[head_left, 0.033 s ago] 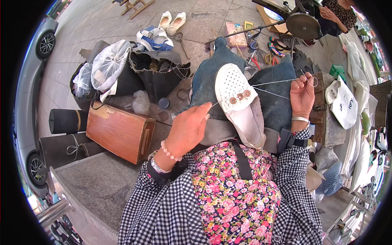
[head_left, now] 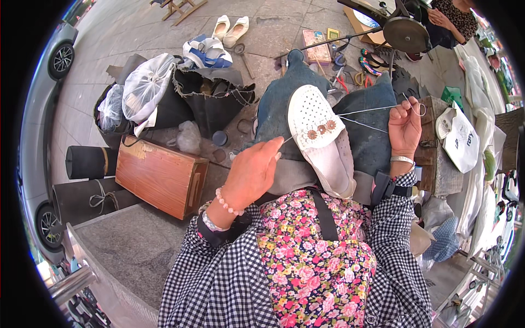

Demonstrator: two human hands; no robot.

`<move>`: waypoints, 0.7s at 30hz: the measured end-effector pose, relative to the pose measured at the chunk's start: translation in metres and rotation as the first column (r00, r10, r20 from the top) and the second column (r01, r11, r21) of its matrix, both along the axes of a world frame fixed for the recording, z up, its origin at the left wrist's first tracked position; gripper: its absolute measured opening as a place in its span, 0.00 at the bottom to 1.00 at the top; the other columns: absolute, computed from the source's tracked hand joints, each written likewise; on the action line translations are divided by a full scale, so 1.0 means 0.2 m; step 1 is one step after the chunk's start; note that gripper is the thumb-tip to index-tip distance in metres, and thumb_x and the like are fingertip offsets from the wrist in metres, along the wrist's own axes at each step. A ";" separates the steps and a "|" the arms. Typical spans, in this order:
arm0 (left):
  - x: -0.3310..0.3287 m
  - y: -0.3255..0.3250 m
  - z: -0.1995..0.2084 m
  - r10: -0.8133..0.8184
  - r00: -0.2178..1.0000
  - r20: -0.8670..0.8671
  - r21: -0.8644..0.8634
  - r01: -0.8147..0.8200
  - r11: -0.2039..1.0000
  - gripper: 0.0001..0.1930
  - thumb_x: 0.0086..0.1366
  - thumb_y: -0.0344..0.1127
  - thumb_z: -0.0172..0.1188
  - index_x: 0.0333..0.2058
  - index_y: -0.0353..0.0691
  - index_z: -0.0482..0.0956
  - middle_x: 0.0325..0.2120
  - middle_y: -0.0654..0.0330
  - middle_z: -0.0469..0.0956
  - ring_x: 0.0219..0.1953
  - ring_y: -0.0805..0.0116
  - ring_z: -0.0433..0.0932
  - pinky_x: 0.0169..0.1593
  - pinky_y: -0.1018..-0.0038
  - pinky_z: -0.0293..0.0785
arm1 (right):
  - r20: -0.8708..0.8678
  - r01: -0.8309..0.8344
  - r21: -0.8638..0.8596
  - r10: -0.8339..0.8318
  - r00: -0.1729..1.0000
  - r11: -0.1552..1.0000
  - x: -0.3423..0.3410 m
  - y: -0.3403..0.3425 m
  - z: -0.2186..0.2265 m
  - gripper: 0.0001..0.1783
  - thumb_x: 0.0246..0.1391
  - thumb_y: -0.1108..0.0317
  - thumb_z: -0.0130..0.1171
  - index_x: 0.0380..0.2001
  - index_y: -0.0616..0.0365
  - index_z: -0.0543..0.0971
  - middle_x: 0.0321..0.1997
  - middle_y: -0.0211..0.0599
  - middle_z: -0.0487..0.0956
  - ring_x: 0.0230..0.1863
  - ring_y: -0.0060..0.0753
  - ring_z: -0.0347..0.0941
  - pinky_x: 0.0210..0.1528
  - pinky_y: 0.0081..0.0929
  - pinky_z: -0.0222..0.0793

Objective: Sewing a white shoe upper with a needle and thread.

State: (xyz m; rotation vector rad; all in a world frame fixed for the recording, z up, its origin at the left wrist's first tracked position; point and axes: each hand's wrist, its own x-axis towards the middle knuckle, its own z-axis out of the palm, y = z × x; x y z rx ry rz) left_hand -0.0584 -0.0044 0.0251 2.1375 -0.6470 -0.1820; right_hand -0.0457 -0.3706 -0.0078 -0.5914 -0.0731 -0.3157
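Observation:
A white slip-on shoe (head_left: 314,117) with a perforated toe and brown flower ornaments lies across my lap, toe pointing away. My left hand (head_left: 252,172) is closed left of the shoe. From its fingertips a thin pale strand (head_left: 287,140) reaches the shoe's left edge; whether it is thread or a needle I cannot tell. On the other side, my right hand (head_left: 406,126) is raised with its fingers pinched on white thread (head_left: 366,111), which runs taut from the shoe's right side and loops beyond the fingers. A second line of thread slants down toward the hand.
Dark cloth (head_left: 287,104) covers my knees. At left stand a wooden box (head_left: 158,175), dark rolls (head_left: 82,199) and an open black bag (head_left: 213,104). A wooden crate (head_left: 445,175) is at right. Beyond lie white shoes (head_left: 236,31), tools and a wheeled machine (head_left: 406,34), near another person (head_left: 456,24).

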 end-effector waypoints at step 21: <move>0.04 -0.05 -0.08 0.024 0.992 0.124 -0.061 -0.016 0.998 0.09 0.58 0.27 0.54 0.38 0.30 0.74 0.31 0.46 0.77 0.32 0.53 0.78 0.35 0.69 0.71 | -0.019 0.016 -0.017 -0.016 1.000 1.000 -0.01 0.02 0.01 0.14 0.59 0.62 0.51 0.43 0.59 0.70 0.29 0.27 0.69 0.27 0.21 0.61 0.32 0.22 0.60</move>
